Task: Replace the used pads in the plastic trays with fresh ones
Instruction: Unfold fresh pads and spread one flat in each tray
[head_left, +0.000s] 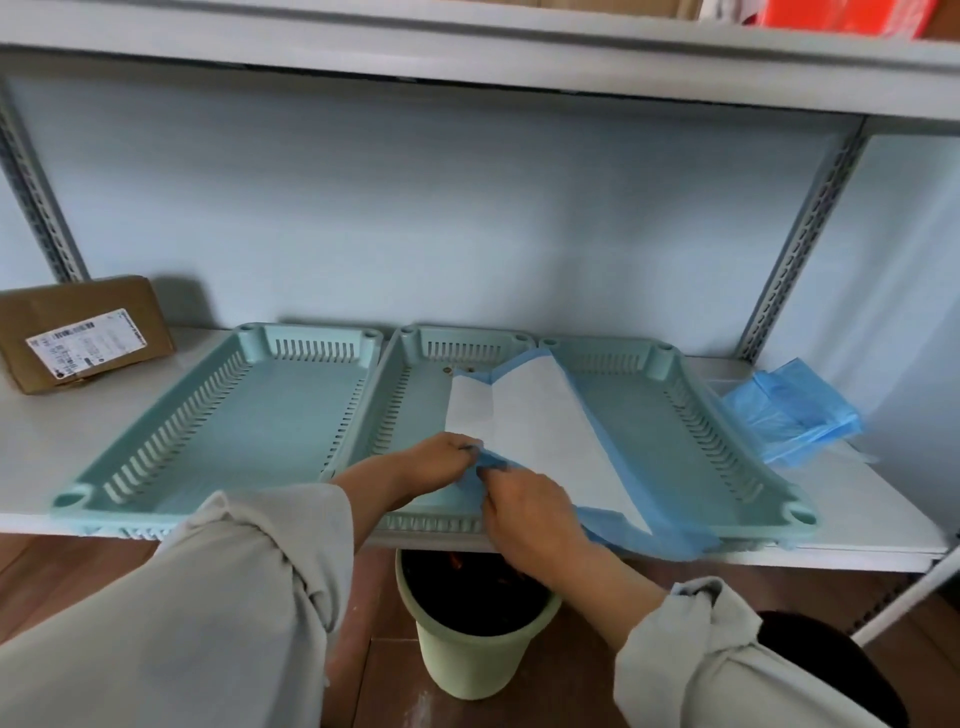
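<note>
While both wrists bend inward, left hand (441, 460) and right hand (524, 506) pinch pad (545, 431).

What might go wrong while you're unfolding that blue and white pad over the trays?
The pad is partly folded and drapes over the middle tray and right tray, so it may settle crooked. Its blue edge hangs past the shelf front above the bin; if either pinching hand slips, it could fall in.

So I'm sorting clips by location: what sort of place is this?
Probably a storage or utility room: metal shelving holding plastic trays, a taped cardboard parcel, and a waste bin on the floor.
</note>
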